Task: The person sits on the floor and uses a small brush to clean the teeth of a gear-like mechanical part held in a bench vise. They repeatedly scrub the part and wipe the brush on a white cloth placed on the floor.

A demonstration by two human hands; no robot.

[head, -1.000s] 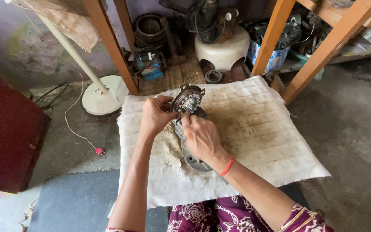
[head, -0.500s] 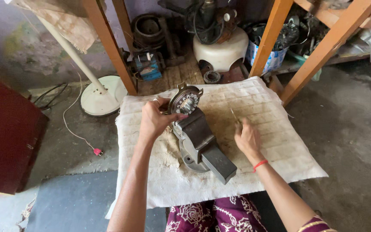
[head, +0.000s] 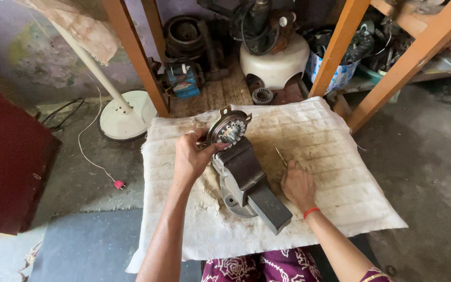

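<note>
The left hand (head: 191, 156) grips the round motor part (head: 228, 129) above the vise (head: 249, 180); the right hand (head: 297, 183) pinches a thin tool (head: 280, 156), its tip hard to make out.

1. The middle of the white cloth (head: 340, 156) is taken up by a grey bench vise (head: 249, 183), by which any straight path across from left to right is blocked.
2. The vise's far end is closed off by a round motor part (head: 229, 130), on which the left hand (head: 191, 159) is clamped.
3. Open cloth is left to the right of the vise, broken only by the right hand (head: 297, 183) and a thin tool (head: 281, 156) under its fingertips.
4. A narrower strip of cloth is left free on the vise's left side, nearer the body.
5. The far edge is hemmed in by orange wooden legs (head: 131, 57) and cluttered motor parts.
</note>
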